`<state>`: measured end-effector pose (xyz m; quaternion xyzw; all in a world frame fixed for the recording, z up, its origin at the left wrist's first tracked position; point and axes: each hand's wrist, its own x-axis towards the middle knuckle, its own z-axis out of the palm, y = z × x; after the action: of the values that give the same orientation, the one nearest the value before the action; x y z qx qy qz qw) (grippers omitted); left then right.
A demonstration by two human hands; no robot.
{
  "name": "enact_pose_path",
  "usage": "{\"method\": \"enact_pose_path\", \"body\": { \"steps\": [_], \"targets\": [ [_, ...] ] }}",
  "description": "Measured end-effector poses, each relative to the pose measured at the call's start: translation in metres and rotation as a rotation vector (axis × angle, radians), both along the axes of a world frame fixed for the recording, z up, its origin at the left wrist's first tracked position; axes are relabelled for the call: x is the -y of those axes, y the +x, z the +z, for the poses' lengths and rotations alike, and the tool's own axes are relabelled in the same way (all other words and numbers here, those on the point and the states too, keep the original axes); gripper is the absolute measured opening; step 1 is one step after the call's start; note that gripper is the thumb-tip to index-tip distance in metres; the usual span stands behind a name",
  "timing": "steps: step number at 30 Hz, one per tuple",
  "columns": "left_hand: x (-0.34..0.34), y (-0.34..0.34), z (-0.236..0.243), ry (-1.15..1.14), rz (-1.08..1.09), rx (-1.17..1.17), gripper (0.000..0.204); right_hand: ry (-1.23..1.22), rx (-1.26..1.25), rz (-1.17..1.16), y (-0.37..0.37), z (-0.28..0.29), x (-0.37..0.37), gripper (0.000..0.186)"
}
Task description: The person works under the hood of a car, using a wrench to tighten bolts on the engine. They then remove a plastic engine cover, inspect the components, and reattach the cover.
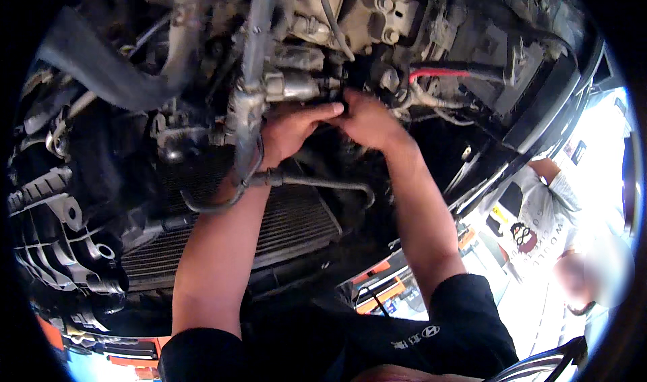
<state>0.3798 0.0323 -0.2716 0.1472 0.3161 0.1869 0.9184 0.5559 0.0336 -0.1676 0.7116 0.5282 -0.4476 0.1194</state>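
Both of my hands are raised into the underside of an engine bay and meet beside a silvery metal cylinder (293, 86). My left hand (288, 134) reaches up behind a grey metal pipe (251, 65). Its thumb points right, against the fingers of my right hand, and its other fingers are mostly hidden. My right hand (369, 120) is closed, its fingertips bent up into a dark gap at the cylinder's right end. What the two hands grip there is small, dark and covered by the fingers.
Below my hands lies a finned radiator (290, 227), with a thin dark hose (323, 181) crossing above it. A wide black hose (101, 62) bends in from the left. Red-and-black cables (451, 73) run at right. Another person in a printed shirt (532, 220) is at the right.
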Motion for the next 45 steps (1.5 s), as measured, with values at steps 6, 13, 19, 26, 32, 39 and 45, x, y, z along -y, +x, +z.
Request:
{"method": "enact_pose_path", "body": {
  "steps": [6,13,19,26,32,39,45],
  "targets": [
    [0.007,-0.006,-0.003,-0.305,0.123,0.177,0.029,0.393,0.191,-0.026,-0.032,-0.012,0.036,0.043],
    [0.004,0.003,0.029,-0.302,0.250,0.028,0.034,0.350,0.203,0.043,-0.028,-0.019,0.038,0.035],
    [0.002,0.002,0.033,-0.297,0.249,-0.025,0.031,0.357,0.206,0.075,-0.030,-0.027,0.040,0.037],
    [-0.008,-0.059,0.066,-0.241,0.002,-0.220,0.039,0.325,0.149,0.027,-0.027,-0.021,0.032,0.050],
    [-0.015,-0.130,0.220,0.711,-1.106,-0.845,0.032,0.171,0.169,-0.007,-0.027,-0.017,0.020,0.045],
    [0.043,-0.286,0.300,1.436,-0.502,-1.365,0.021,0.204,0.159,-0.057,-0.027,-0.019,0.024,0.042],
    [0.059,-0.294,0.274,1.698,-0.408,-1.423,0.032,-0.014,-0.133,-0.014,-0.014,0.012,0.004,0.064]
  ]
}}
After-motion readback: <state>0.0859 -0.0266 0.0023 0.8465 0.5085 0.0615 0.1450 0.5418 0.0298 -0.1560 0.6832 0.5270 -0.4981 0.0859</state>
